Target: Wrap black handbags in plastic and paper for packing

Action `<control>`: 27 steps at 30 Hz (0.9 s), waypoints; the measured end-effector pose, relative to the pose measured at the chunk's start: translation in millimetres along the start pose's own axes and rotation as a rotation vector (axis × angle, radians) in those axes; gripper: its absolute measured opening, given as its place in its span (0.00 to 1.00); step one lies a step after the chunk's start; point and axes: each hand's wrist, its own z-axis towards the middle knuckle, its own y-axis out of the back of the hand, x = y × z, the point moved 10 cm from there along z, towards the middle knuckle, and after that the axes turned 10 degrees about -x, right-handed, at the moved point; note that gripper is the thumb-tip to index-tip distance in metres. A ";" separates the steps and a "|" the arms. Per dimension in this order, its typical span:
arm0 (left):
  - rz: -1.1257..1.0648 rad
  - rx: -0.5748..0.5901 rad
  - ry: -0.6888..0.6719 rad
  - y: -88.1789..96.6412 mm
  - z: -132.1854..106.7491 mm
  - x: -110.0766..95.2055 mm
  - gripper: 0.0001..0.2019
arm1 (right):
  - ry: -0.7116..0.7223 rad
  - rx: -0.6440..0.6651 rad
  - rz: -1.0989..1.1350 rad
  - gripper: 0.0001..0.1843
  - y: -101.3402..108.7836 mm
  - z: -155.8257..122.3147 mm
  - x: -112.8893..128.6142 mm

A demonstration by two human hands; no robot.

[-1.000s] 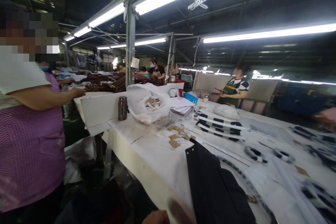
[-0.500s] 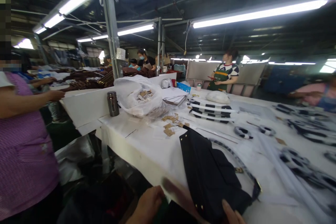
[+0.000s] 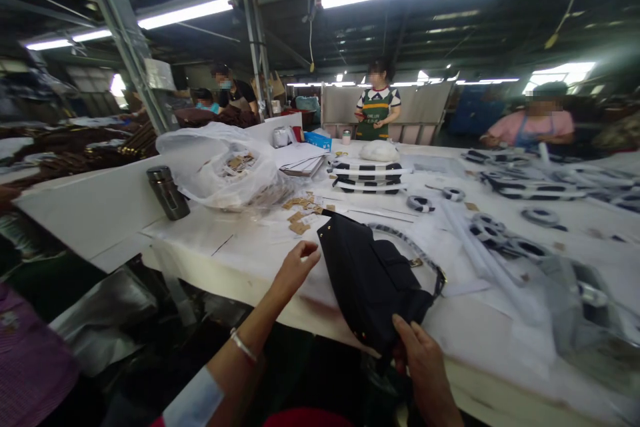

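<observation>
From the head view, the left hand [image 3: 295,271] hovers just beside the black bag [image 3: 370,283], fingers loosely curled, touching nothing. The right hand [image 3: 423,367] braces the bag's lower edge, fingers spread against it, thumb hidden, steadying it on the white table [image 3: 220,247].

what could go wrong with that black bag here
The black bag lies over the table's front edge, with only the right hand at its lower end, so it might slip off toward the floor. The left hand is near the loose tan tags, and a careless sweep could scatter them. The strap and its metal buckle might also snag on things if the bag is dragged.
</observation>
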 end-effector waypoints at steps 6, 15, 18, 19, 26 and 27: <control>0.007 -0.045 0.062 -50.8 72.9 -12.7 0.30 | -0.076 0.017 0.014 0.24 -2.3 -4.4 -3.6; -0.121 0.022 0.156 -67.0 89.9 4.2 0.12 | -0.079 0.015 0.048 0.26 -9.1 -3.8 4.0; -0.215 -0.038 0.136 -48.2 76.7 19.2 0.16 | -0.058 0.036 0.006 0.27 -13.7 -5.4 6.9; -0.243 -0.063 0.127 -41.0 71.3 23.0 0.17 | -0.051 0.041 -0.010 0.27 -14.9 -6.0 7.7; -0.408 -0.276 0.075 14.7 9.1 35.9 0.21 | 0.085 0.056 -0.176 0.26 -10.5 -12.4 5.7; -0.429 -0.304 0.070 22.2 -2.6 37.2 0.21 | 0.129 0.050 -0.217 0.26 -7.6 -14.5 5.0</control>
